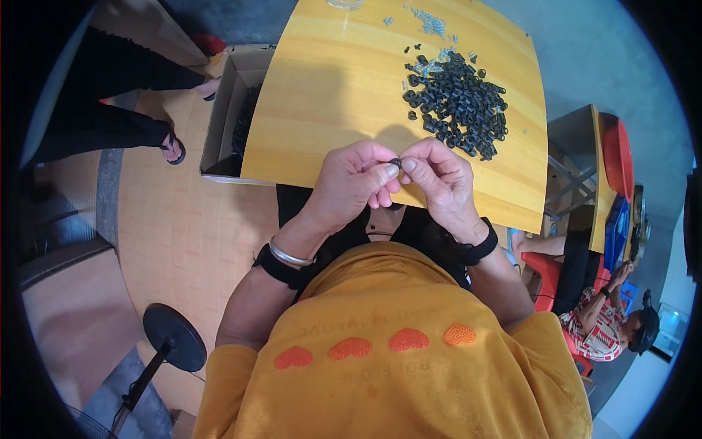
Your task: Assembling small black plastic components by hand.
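Note:
Over the near edge of the yellow wooden table (307, 117), my two hands meet fingertip to fingertip. Between the thumb and forefinger of my left hand (357, 175) is a small black plastic part (395, 162). My right hand (441, 178) pinches the same part from the other side; its finer shape is hidden by the fingers. Beyond my right hand lies a heap of small black plastic parts (468, 102). Small silver screws (430, 23) are scattered at the far side, some mixed into the heap's edge.
An open cardboard box (219, 139) with dark contents stands against the table's left side. A person's legs (110, 110) are beyond it. At right, another person (603, 318) sits at a second table with a red basin (616, 157). A round black stand base (174, 338) is lower left.

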Demonstrator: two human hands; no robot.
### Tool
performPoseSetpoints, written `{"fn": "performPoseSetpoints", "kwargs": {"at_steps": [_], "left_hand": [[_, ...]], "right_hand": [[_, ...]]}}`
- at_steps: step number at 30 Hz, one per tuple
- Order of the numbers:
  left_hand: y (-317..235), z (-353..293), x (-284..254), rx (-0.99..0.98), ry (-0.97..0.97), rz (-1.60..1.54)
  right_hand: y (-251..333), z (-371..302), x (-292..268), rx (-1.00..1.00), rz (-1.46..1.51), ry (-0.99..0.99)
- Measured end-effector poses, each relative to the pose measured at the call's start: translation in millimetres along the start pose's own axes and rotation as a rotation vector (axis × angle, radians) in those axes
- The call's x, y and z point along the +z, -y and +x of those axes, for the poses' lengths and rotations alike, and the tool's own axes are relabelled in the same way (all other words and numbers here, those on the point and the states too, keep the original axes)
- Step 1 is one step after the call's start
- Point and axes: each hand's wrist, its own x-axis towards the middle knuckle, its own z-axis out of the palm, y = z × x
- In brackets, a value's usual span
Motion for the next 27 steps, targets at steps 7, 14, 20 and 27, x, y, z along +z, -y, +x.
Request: {"fn": "performPoseSetpoints", "kwargs": {"at_steps": [7,14,20,27], "left_hand": [[1,3,4,0.005,0.006,0.05],[2,0,1,0.047,-0.006,0.05],[6,7,13,-0.024,-0.032,0.113],[6,22,31,0.037,0.032,0.11]], "right_hand": [[6,3,-7,-0.097,-0.153,0.02],[13,7,1,0.133,0.091,0.026],[16,-2,-21,0.117,-0.075,0.095],[5,-63,-212,-0.049,-1.07,-0.819]]}}
